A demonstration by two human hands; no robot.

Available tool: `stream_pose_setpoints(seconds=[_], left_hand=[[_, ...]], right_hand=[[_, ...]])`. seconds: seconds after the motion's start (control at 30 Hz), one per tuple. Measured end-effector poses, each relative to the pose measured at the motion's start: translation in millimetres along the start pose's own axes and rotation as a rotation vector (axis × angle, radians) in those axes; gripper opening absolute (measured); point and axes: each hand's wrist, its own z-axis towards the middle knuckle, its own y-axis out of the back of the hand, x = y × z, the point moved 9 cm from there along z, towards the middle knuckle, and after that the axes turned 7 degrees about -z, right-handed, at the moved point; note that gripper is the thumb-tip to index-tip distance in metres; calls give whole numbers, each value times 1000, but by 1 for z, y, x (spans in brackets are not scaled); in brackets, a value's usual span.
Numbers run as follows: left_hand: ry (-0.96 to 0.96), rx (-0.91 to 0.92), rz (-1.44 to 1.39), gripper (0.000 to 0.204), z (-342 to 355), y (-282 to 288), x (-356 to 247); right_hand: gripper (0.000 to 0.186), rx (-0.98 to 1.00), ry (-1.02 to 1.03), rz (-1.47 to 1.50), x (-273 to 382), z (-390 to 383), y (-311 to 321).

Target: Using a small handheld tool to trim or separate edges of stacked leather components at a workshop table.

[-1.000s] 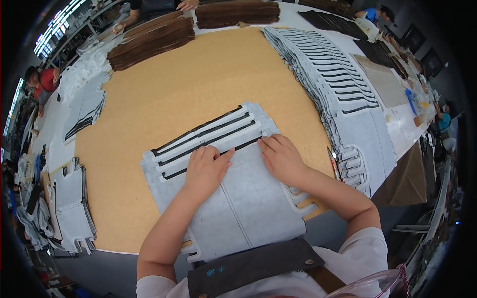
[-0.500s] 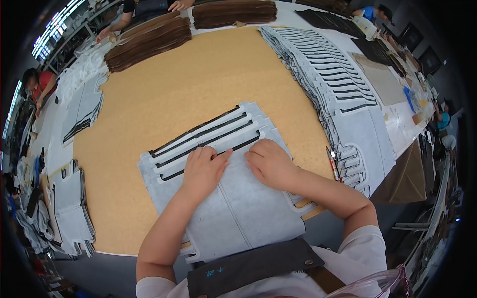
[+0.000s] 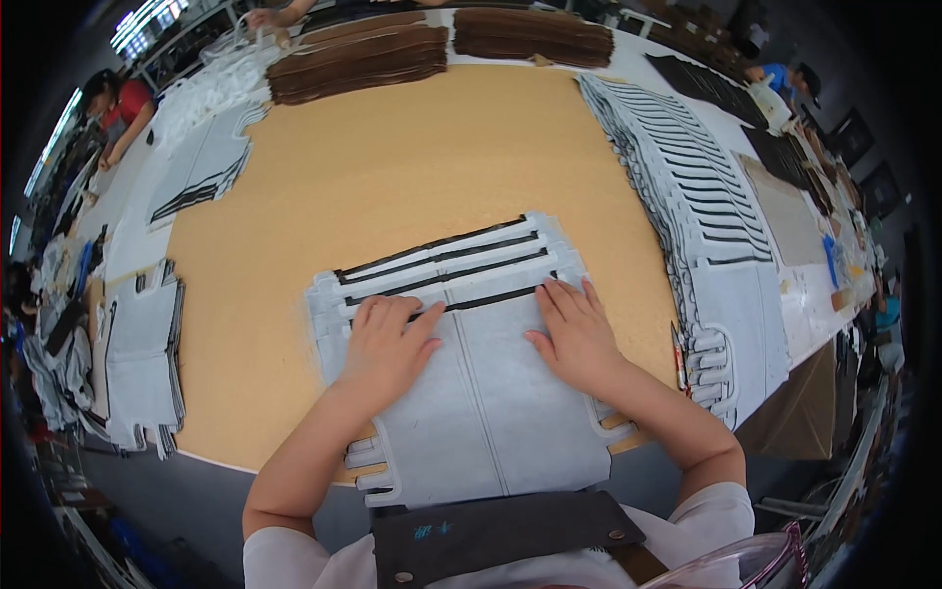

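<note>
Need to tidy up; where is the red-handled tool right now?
In the head view, the red-handled tool lies right of the right hand, where the tan board meets the lower left edge of the fanned grey stack.

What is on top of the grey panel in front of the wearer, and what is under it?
On the grey panel rest the left hand and right hand, by its black strips. Tan board shows around its edges; whatever its middle covers is hidden.

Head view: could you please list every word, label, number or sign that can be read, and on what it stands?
Dark apron: small blue characters, not copied here.
White shirt: dark print, mostly covered, too little to read.
Grey panel: no lettering that I can make out.
Farther back: too blurred to tell.
</note>
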Motion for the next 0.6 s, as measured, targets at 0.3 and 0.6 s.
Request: stream_pose_setpoints(seconds=[0.3,0.6], left_hand=[[262,1,217,34,-68,40,54],[272,-55,137,35,-65,41,61]], right_hand=[[31,-43,161,250,48,97,7],[31,440,205,271,100,134,-55]])
